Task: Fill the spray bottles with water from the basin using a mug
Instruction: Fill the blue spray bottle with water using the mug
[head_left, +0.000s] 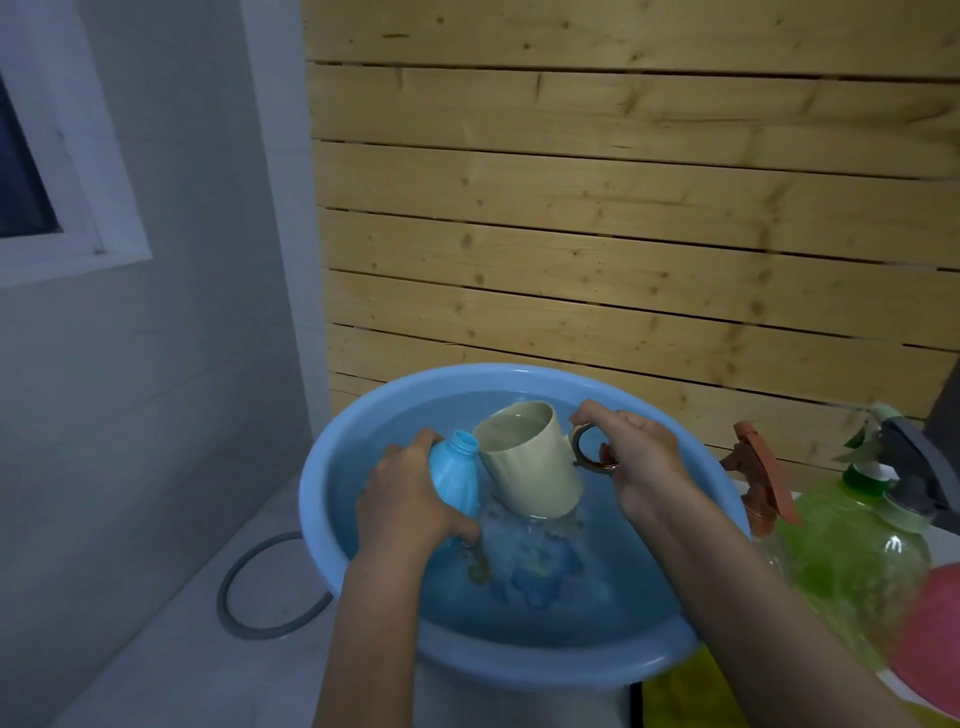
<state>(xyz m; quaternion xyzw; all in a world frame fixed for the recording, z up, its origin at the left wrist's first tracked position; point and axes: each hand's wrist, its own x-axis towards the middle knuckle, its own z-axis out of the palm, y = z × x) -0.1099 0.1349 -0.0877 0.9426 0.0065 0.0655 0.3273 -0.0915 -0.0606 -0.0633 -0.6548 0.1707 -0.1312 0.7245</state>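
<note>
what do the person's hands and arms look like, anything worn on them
The left hand and right hand are bare, with no gloves. The left forearm and right forearm are bare too, with no sleeve in view. No watch or band shows on either wrist. Rings cannot be told in this dim picture.

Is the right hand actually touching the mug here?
Touching. The head view shows the right hand gripping the mug by its ring handle.
</note>
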